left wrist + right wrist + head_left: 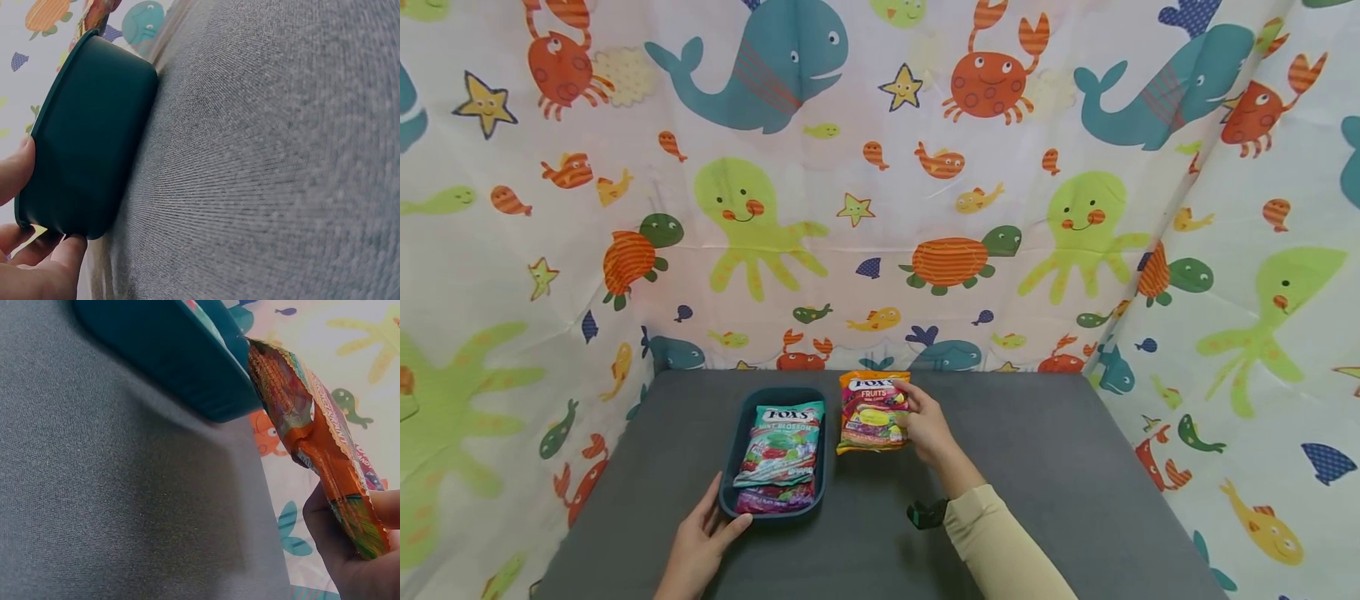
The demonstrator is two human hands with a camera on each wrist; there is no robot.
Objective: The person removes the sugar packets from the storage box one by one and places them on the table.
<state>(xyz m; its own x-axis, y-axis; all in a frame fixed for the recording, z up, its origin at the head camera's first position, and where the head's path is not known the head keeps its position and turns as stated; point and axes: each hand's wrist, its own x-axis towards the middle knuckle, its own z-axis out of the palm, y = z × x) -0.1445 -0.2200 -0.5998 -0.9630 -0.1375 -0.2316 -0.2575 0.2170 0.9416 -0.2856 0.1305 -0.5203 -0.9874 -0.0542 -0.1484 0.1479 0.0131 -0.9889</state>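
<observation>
The right hand [927,427] pinches the orange candy bag [872,412] in a closed grip, just right of the tray [732,467]. The left hand [700,542] rests relaxed against the tray's near corner on the worktop [1037,467].

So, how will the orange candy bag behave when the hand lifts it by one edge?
Probably floppy: in the right wrist view the orange candy bag bends where the right hand pinches its edge. Its glossy wrapper looks somewhat slippery. Being flat, it should not roll, and it seems light for its size.
</observation>
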